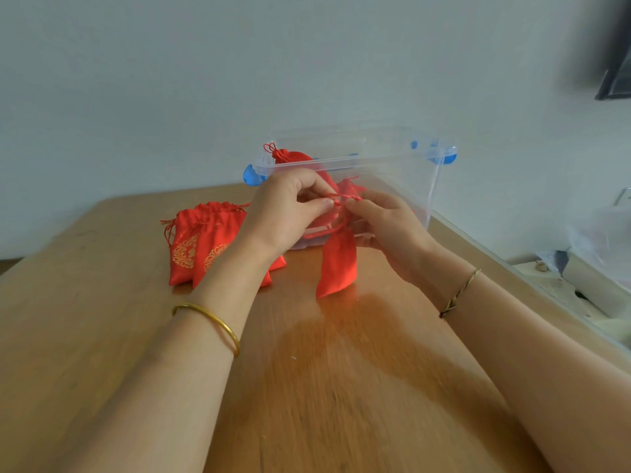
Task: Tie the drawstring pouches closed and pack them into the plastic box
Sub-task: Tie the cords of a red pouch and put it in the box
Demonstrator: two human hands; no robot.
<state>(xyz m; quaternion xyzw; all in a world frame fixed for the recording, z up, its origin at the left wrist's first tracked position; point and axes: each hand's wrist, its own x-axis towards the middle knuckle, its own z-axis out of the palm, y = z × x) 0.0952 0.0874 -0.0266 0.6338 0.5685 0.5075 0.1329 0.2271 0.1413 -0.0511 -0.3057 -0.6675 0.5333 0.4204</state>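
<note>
Plenty to fumble over the brown wooden table (341, 370). Could knock the clear plastic box with blue latches (375, 158), standing just behind the hands, by tugging too far forward. Could drag the heap of red satin pouches with gold print (205, 244), lying under the left wrist, off to the side. Could leave the hanging red satin pouch (338, 264) slack at the neck by pulling unevenly. Likeliest: losing the thin red drawstring cord (345, 197), slick and fine, and spilling a half-made knot. Left hand (286, 213) and right hand (386, 227) both pinching that cord at fingertip, pouch dangling below and between, lower corner seemingly resting on the table; one tied red pouch (290, 157) already inside the box.
</note>
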